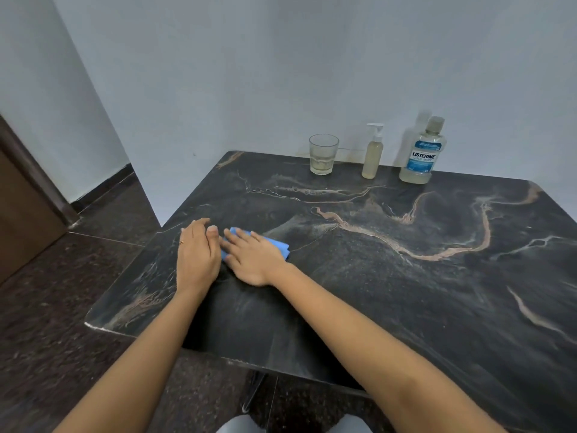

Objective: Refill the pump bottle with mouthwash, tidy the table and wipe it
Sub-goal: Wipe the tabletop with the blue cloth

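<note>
Pump bottle (372, 156) stands at the back of the dark surface (406, 292), between a glass (323, 154) and a mouthwash bottle (423, 151), upright, spout pointing left. Well apart, near the left edge, the right hand (254, 260) presses a blue cloth (278, 243), grip wide and flat. The left hand (196, 254) rests beside it, grip loose, holding nothing.

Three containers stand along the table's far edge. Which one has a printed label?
The mouthwash bottle, rightmost in the row, with its blue-and-white Listerine label. The pump bottle in the middle and the glass on the left are bare.
</note>
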{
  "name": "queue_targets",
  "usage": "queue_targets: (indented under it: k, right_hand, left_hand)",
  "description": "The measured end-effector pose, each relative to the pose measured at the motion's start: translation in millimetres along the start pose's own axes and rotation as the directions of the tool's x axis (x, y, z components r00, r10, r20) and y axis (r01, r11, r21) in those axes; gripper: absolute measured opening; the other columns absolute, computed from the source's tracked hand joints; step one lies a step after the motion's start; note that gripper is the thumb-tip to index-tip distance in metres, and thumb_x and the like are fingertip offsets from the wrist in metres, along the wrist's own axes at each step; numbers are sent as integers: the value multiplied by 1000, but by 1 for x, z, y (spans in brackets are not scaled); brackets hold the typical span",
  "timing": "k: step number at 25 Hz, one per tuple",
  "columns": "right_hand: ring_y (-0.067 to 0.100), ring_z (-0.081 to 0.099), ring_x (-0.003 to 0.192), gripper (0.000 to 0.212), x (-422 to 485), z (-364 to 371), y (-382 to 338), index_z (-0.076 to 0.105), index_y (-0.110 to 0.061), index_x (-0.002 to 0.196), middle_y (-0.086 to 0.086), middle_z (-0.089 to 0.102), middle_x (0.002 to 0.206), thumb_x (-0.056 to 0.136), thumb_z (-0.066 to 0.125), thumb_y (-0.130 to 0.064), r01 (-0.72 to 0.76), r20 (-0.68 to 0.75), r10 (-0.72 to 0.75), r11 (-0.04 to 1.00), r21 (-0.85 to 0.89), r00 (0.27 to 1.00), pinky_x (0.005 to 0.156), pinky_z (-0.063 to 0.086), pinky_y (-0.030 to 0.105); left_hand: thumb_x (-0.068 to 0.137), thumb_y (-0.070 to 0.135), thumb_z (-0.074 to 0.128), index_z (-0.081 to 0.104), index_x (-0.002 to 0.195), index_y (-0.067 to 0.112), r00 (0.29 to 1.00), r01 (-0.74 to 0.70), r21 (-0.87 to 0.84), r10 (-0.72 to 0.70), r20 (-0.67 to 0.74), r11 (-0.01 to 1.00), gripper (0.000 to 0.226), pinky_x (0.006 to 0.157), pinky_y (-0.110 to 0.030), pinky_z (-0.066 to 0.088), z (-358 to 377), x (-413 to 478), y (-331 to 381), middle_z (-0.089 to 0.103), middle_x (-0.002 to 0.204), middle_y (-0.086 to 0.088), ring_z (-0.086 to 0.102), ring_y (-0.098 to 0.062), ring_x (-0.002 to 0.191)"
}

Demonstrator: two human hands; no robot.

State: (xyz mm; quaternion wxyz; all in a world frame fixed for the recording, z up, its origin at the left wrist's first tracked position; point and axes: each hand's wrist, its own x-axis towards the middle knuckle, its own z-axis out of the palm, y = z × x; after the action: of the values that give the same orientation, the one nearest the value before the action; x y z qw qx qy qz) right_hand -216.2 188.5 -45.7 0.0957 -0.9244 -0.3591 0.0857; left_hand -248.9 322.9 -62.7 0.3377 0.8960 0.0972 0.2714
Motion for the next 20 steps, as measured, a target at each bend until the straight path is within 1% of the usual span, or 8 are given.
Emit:
queue_targets:
  k: [3,6,8,10,12,14,18,20]
  right_hand:
    - [15,-1,149,52,-65,1,-4,10,-23,153,-1,3,162,104,21,-33,100,19,-100,995,-11,995,121,0,36]
    - [9,-3,148,52,-124,-2,24,7,-27,153,-6,1,161,104,22,-36,98,34,-98,995,-13,995,120,-2,32]
    - [8,-2,148,53,-154,-7,59,8,-30,153,-8,1,161,103,22,-38,8,-7,-8,1000,-14,1000,119,0,32]
    - [8,2,148,52,-176,-14,104,11,-30,153,-7,5,161,103,25,-37,-181,-81,180,983,-4,980,119,3,32]
    - [11,5,148,52,-184,-25,148,14,-28,153,-5,7,161,103,26,-37,-417,-139,415,909,15,899,119,6,36]
    - [14,4,149,52,-175,-35,185,13,-25,153,-3,5,161,103,22,-36,-615,-152,615,787,54,774,119,7,42]
    - [21,-1,149,55,-117,-43,217,10,-19,154,1,1,162,101,15,-33,-826,-192,837,542,156,513,120,1,46]
    - [24,-4,149,56,-77,-46,214,7,-14,154,4,-2,162,101,14,-32,-877,-185,895,439,197,407,120,-1,46]
  left_hand:
    - [103,28,37,55,123,5,999,32,1,-32,22,999,36,103,-42,37,-9,-4,3,60,125,-10,49,-30,121]
    - [103,35,36,53,130,3,989,41,127,-58,133,991,45,105,-45,36,-20,-2,-6,58,131,-13,47,-32,126]
    - [102,38,36,50,134,2,978,29,213,-71,194,977,50,108,-46,34,-29,3,-22,54,136,-16,44,-34,129]
    - [102,39,36,48,136,2,966,20,255,-85,244,967,52,111,-47,31,-37,11,-40,51,140,-17,40,-35,134]
    - [102,40,37,47,137,2,955,10,271,-89,282,963,53,112,-47,30,-42,18,-55,49,141,-18,38,-34,136]
    - [101,42,35,49,136,3,955,5,281,-87,282,960,54,111,-47,31,-41,22,-60,51,139,-18,40,-33,135]
    - [102,41,31,55,129,5,974,8,267,-68,217,964,51,114,-47,28,-33,18,-62,57,132,-15,44,-30,132]
    - [102,40,30,59,117,8,983,-4,234,-39,178,972,46,109,-46,33,-32,18,-65,62,118,-10,51,-29,121]
